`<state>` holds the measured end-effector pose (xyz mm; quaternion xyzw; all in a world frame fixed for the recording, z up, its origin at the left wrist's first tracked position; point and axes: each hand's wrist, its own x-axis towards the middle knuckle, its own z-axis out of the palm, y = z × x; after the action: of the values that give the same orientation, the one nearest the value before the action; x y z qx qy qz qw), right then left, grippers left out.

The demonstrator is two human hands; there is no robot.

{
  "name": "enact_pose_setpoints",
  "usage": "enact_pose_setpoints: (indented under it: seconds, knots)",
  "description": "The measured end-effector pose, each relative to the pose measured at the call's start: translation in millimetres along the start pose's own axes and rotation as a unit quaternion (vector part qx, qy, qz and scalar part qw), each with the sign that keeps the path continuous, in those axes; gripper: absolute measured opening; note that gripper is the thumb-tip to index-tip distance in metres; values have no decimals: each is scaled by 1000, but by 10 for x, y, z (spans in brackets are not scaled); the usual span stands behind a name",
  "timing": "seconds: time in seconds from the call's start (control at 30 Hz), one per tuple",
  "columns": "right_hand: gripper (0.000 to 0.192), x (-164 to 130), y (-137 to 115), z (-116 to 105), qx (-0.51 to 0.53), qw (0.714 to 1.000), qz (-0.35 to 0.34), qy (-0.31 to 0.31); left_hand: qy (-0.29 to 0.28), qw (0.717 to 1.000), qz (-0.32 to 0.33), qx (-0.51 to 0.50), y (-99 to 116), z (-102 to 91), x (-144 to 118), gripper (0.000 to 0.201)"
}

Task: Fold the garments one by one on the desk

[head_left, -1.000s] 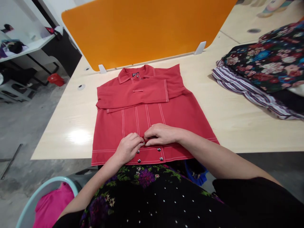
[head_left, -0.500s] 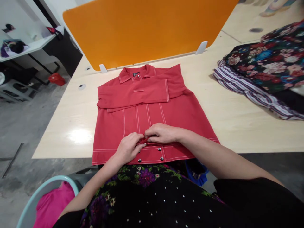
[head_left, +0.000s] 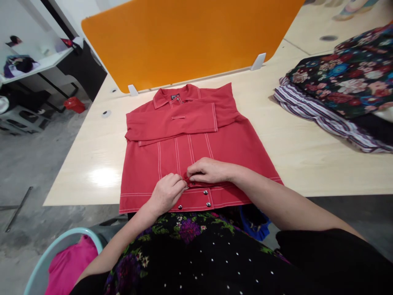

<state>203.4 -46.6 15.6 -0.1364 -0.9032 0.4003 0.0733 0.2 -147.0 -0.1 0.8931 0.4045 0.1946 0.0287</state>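
Observation:
A red jacket point(head_left: 147, 164) with white topstitching lies front up on the table, collar away from me and sleeves folded across its chest. My left hand point(head_left: 167, 191) is closed on the front placket just above the waistband, fingers curled. Beside it, my right hand point(head_left: 207, 170) pinches a raised fold of the same placket. The fingertips of both hands nearly meet, and the cloth between them is partly hidden. Below them, dark metal snaps point(head_left: 208, 204) show on the waistband point(head_left: 196, 198), which lies along the table's near edge.
An orange divider point(head_left: 196, 37) stands across the back of the pale wooden table point(head_left: 82, 164). Floral cloth point(head_left: 346, 82) and striped cloth point(head_left: 310, 108) are piled at the right. A light blue tub point(head_left: 39, 262) with pink cloth point(head_left: 72, 262) stands on the floor at lower left.
My left fingers have curled in closer around the placket, and the left thumb is now less visible. The right hand keeps its pinch. The jacket lies as before.

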Motion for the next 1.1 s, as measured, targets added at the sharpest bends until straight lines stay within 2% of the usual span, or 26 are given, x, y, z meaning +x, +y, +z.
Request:
enact_pose_setpoints:
  seconds: [0.3,0.5,0.6,0.8,1.0,1.1]
  knots:
    - [22,-19,-47,8,-13,1000,2,-9,-6,999,-19,-43,-39,12,-9,18]
    - [6,-13,-76,39,-63,998,-14,9,14,997,-33,-67,-31,26,-19,16]
    - [11,-17,-55,40,-60,997,-40,-1,29,995,-52,-80,-25,26,-21,15]
    - [18,-12,-17,37,-63,997,-43,-19,-2,998,-21,-57,-34,7,-6,19]
    - [17,-2,31,43,-20,999,-31,-15,-1,997,-30,-75,-31,-11,11,20]
    - [21,3,55,33,17,999,-33,-17,16,991,-63,-116,-38,-18,20,22]
